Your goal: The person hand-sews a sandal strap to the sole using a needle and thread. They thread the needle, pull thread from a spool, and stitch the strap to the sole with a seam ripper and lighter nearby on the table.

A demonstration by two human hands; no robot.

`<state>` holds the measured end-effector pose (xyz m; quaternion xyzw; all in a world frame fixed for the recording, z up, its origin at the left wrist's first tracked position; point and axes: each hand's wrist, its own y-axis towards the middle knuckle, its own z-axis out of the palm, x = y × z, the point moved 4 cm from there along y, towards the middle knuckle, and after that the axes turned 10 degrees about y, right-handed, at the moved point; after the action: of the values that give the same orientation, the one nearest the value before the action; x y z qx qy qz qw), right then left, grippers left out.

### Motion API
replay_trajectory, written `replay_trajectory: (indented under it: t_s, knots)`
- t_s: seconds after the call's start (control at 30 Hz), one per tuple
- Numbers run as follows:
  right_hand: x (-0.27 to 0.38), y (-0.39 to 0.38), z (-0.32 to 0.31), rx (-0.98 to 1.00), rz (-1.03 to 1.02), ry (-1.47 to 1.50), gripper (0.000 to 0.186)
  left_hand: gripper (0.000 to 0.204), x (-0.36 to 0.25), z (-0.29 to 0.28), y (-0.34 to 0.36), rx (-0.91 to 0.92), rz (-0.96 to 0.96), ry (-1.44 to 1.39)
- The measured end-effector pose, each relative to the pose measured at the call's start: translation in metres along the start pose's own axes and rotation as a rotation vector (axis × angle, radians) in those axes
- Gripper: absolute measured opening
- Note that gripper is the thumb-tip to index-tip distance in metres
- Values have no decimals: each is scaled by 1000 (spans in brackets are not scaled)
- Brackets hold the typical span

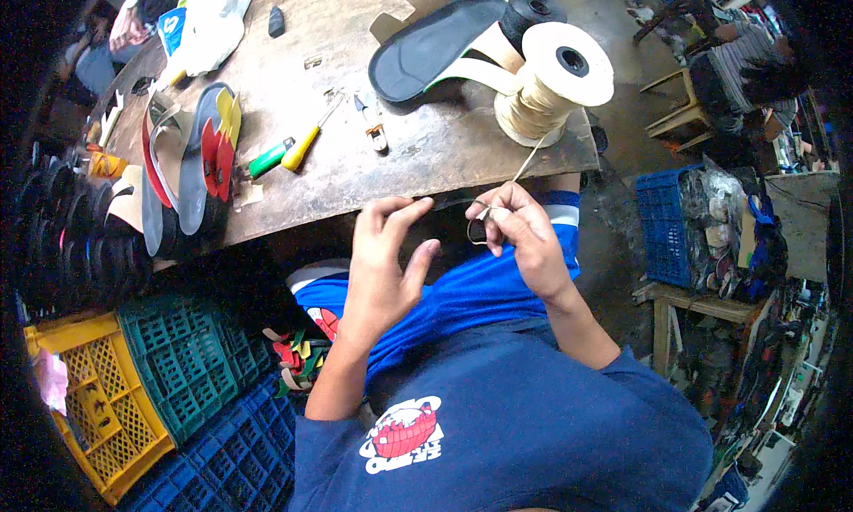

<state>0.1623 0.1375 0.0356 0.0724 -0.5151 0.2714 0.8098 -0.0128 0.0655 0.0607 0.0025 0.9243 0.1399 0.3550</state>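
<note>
My right hand (524,241) pinches a thin cream cord (523,164) that runs down from a large cream spool (542,103) at the table's edge; a small loop hangs below the fingers. My left hand (382,263) is just left of it, fingers apart and slightly curved, near a faint dark strand. On the table (338,183) lie a yellow-handled tool (302,148), a green-handled tool (267,156) and small snips (371,130). A black sandal sole (418,45) with pale straps rests behind the cream spool, beside a black spool (538,10).
Sandals with red and yellow pieces (213,148) and a white bag (218,19) are on the table's left. Crates (187,361) stand lower left; another blue crate (666,232) stands right. A co-worker (737,76) is at upper right, another person's hand (129,28) at upper left.
</note>
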Motion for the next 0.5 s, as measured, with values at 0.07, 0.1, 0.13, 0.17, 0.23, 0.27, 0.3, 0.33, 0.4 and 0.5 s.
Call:
replay_trajectory:
  t_s: [0.07,0.1,0.13,0.17,0.23,0.27,0.3,0.33,0.4,0.5]
  knots:
    - [3,1,-1,65,25,115,9,45,-4,-4,-2,-152,21,-97]
    - [2,1,1,118,51,67,10,47,-7,-3,-2,-169,60,-136]
    - [1,0,4,171,72,27,12,47,-10,1,-1,-155,87,-152]
    - [-2,-2,9,231,99,-15,13,47,-12,4,-1,-133,98,-171]
    - [-4,-3,12,251,103,2,15,35,-11,8,-2,-170,51,-193]
    - [-3,-4,13,224,56,-23,14,33,-11,9,-3,-180,44,-166]
    - [-1,-5,13,195,6,-49,14,31,-10,9,-4,-189,39,-141]
    - [-1,-5,13,165,-1,-112,12,29,-10,9,-5,-233,38,-201]
    - [5,-6,16,171,-85,-281,12,29,-10,8,-8,-239,79,-116]
    - [14,-12,22,124,-156,-464,11,27,-14,7,-16,-299,141,20]
